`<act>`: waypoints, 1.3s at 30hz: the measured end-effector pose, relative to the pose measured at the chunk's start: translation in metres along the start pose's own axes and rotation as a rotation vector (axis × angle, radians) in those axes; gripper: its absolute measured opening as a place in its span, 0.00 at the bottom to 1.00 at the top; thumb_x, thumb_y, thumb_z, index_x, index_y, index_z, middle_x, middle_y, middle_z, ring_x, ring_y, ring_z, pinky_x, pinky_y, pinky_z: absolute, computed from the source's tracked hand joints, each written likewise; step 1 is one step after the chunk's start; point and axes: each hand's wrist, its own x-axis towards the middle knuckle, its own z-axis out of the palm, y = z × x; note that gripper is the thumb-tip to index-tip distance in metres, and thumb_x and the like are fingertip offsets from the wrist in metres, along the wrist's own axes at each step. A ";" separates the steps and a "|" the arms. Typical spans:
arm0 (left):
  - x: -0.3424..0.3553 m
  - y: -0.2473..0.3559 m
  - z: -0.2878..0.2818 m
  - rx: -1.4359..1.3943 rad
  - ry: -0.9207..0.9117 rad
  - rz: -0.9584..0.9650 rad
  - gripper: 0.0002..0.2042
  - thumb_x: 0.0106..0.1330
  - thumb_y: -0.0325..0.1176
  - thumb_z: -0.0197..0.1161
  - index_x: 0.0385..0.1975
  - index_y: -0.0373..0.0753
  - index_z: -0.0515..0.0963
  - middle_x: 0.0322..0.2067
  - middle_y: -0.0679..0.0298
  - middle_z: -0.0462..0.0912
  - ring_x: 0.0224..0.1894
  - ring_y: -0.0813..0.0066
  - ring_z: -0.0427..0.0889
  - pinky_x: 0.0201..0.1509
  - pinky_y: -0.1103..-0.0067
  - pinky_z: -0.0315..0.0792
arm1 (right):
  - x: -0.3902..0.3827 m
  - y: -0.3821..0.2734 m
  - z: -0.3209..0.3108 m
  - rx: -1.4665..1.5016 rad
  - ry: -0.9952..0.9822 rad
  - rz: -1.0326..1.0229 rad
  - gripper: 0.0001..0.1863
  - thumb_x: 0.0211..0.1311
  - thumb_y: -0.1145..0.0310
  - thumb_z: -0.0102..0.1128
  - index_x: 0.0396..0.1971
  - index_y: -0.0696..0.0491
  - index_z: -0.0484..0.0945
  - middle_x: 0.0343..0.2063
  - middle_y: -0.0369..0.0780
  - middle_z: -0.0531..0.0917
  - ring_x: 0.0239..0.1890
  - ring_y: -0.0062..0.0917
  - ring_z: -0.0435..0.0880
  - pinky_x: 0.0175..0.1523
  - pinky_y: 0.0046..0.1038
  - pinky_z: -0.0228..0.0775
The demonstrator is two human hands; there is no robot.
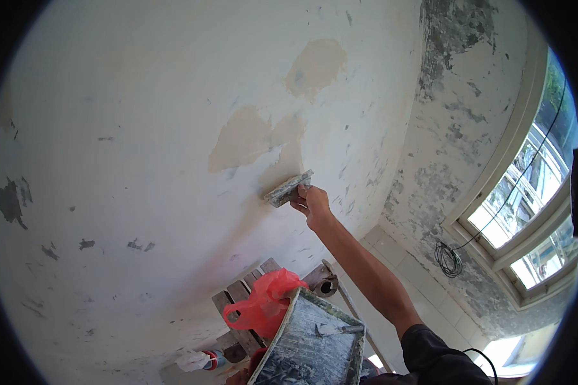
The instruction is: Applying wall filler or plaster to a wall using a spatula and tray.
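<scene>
My right hand (311, 204), its arm stretched up from the lower right, is closed around a plaster-caked trowel (289, 188). The trowel's blade lies against the white wall (141, 160), just below damp beige patches of filler (244, 138). Close below me is a rectangular tray (282, 333), smeared with grey-white putty, its lower end cut off by the view. A putty-covered scraper (337, 330) lies across the tray. What bears the tray is hidden, and my left hand does not show.
A red plastic bag (270, 301) sits on a slatted wooden bench (225, 308) behind the tray. A blue-and-red can (213, 359) stands lower left. To the right are a window (520, 192), a coiled black cable (448, 259) and a peeling side wall (443, 141).
</scene>
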 end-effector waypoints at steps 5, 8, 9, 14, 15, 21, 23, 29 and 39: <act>-0.006 0.022 -0.012 0.007 -0.058 -0.013 0.27 0.76 0.49 0.41 0.60 0.31 0.72 0.56 0.44 0.77 0.59 0.50 0.75 0.62 0.65 0.66 | -0.020 -0.074 0.020 0.076 -0.222 -0.240 0.09 0.74 0.68 0.47 0.44 0.57 0.73 0.38 0.38 0.80 0.41 0.25 0.79 0.56 0.33 0.73; -0.004 0.021 -0.012 0.028 -0.057 -0.029 0.27 0.75 0.48 0.42 0.61 0.32 0.72 0.57 0.45 0.76 0.60 0.49 0.75 0.62 0.64 0.66 | -0.011 -0.073 -0.002 0.228 -0.195 -0.304 0.12 0.73 0.69 0.49 0.48 0.61 0.72 0.41 0.41 0.79 0.42 0.28 0.79 0.58 0.36 0.73; -0.004 0.020 -0.013 0.033 -0.051 -0.036 0.27 0.75 0.48 0.42 0.61 0.32 0.72 0.58 0.45 0.76 0.60 0.49 0.74 0.62 0.64 0.66 | -0.010 -0.065 -0.009 0.238 -0.164 -0.271 0.11 0.73 0.69 0.48 0.48 0.60 0.72 0.41 0.40 0.79 0.42 0.27 0.79 0.56 0.35 0.74; 0.000 0.009 -0.012 0.080 -0.045 -0.032 0.27 0.74 0.47 0.44 0.62 0.32 0.72 0.59 0.45 0.75 0.60 0.49 0.74 0.62 0.63 0.66 | 0.022 -0.008 -0.048 0.035 -0.002 -0.090 0.10 0.74 0.66 0.48 0.45 0.57 0.73 0.40 0.39 0.79 0.41 0.26 0.79 0.51 0.34 0.75; 0.001 0.005 -0.012 0.105 -0.041 -0.025 0.26 0.74 0.46 0.44 0.61 0.32 0.72 0.59 0.45 0.75 0.60 0.49 0.74 0.62 0.63 0.66 | 0.025 -0.002 -0.048 0.024 0.030 -0.051 0.09 0.73 0.67 0.50 0.43 0.57 0.74 0.39 0.40 0.80 0.41 0.28 0.79 0.49 0.34 0.75; 0.001 -0.012 -0.006 0.055 -0.001 -0.023 0.25 0.73 0.44 0.47 0.61 0.32 0.72 0.59 0.45 0.75 0.61 0.50 0.74 0.62 0.64 0.66 | 0.026 -0.024 -0.020 -0.102 0.047 -0.081 0.09 0.70 0.68 0.54 0.39 0.59 0.76 0.35 0.40 0.81 0.36 0.28 0.80 0.46 0.33 0.76; 0.005 -0.026 -0.004 0.046 0.002 0.008 0.24 0.73 0.42 0.48 0.61 0.32 0.72 0.59 0.46 0.75 0.61 0.50 0.73 0.63 0.64 0.66 | 0.018 -0.043 -0.006 -0.131 0.031 -0.089 0.10 0.69 0.68 0.55 0.39 0.60 0.76 0.36 0.40 0.80 0.36 0.28 0.79 0.46 0.33 0.76; 0.006 -0.021 -0.006 0.056 -0.029 0.037 0.23 0.72 0.41 0.51 0.62 0.34 0.71 0.61 0.47 0.74 0.63 0.51 0.72 0.64 0.64 0.65 | -0.015 -0.097 0.015 0.169 -0.287 -0.356 0.09 0.73 0.69 0.49 0.43 0.58 0.75 0.38 0.39 0.79 0.39 0.25 0.78 0.51 0.33 0.75; 0.002 -0.012 -0.009 0.116 0.003 0.010 0.23 0.72 0.42 0.49 0.63 0.37 0.71 0.60 0.48 0.74 0.64 0.49 0.70 0.65 0.63 0.64 | 0.009 0.001 -0.042 -0.060 0.035 -0.032 0.07 0.71 0.68 0.53 0.37 0.56 0.76 0.36 0.40 0.81 0.38 0.27 0.81 0.47 0.33 0.75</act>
